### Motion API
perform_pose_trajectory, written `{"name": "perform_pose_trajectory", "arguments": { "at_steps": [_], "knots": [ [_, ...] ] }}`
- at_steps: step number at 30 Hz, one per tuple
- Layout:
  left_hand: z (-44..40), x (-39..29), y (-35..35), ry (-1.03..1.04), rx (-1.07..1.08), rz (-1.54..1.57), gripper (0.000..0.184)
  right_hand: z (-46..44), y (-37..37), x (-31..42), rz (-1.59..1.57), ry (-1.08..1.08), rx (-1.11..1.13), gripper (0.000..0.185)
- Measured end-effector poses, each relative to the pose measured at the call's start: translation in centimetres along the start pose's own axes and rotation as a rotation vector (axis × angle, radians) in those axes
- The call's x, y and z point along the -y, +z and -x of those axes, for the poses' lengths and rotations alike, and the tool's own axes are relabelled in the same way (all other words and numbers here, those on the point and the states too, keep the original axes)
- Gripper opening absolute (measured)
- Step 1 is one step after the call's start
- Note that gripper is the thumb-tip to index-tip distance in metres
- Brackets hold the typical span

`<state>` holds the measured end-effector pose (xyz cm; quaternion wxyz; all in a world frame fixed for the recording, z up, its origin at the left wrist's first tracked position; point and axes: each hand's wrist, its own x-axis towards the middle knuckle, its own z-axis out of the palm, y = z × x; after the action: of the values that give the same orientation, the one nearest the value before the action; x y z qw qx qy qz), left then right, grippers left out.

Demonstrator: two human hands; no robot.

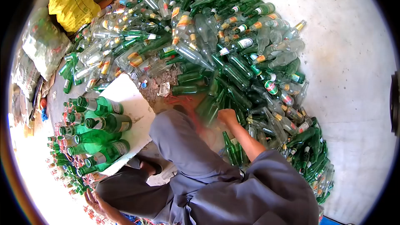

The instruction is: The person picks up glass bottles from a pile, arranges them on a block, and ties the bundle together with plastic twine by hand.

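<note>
My right hand (227,117) is closed in a fist at the near edge of the bottle pile. It appears to grip a green glass bottle (211,113), blurred by motion, whose neck end is hidden by the fingers. Close to that wrist, other green bottles (233,148) stand upright or lean. At the lower left, my left hand (96,203) has its fingers apart and nothing in it. Just above it is a group of green bottles (109,123), upright in rows, some of them on a white board (139,118).
A large heap of green and clear bottles (200,29) curves from the back round to the right. Behind it on the left are a yellow sack (73,4) and a clear plastic bag (45,43) of bottles. Red strings (187,104) lie on the floor before my knee.
</note>
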<state>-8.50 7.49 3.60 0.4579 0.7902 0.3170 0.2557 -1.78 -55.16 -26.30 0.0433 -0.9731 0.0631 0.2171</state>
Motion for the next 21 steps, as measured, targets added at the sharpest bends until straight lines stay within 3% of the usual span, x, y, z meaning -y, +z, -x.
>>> {"name": "perform_pose_trajectory", "arguments": {
  "at_steps": [3,6,9,12,15,16,21],
  "knots": [
    [0.4,-0.4,0.8,-0.015,0.027,-0.069,0.045,4.7,-5.4,3.3,-0.671,0.413,-0.351,0.025],
    [0.6,-1.0,1.5,-0.044,0.033,0.008,0.044,3.6,-6.8,3.0,-0.442,0.244,-0.567,0.032],
    [0.6,-1.2,1.9,-0.051,0.048,-0.003,0.044,0.8,-11.0,2.2,-0.349,0.140,-0.556,0.045],
    [0.9,-1.9,2.4,-0.036,0.049,-0.017,0.043,-2.6,-13.9,1.4,-0.234,0.088,-0.559,0.046],
    [0.6,-1.2,2.5,-0.023,0.060,-0.025,0.042,-6.5,-13.1,-0.6,-0.077,0.147,-0.366,0.042],
    [0.5,-1.0,2.3,-0.015,0.066,-0.042,0.041,-7.1,-12.9,-0.9,-0.052,0.163,-0.331,0.033],
    [-0.1,0.1,1.6,-0.008,0.085,-0.049,0.038,-8.1,-12.6,-1.1,0.014,0.178,-0.250,0.023]
  ]
}}
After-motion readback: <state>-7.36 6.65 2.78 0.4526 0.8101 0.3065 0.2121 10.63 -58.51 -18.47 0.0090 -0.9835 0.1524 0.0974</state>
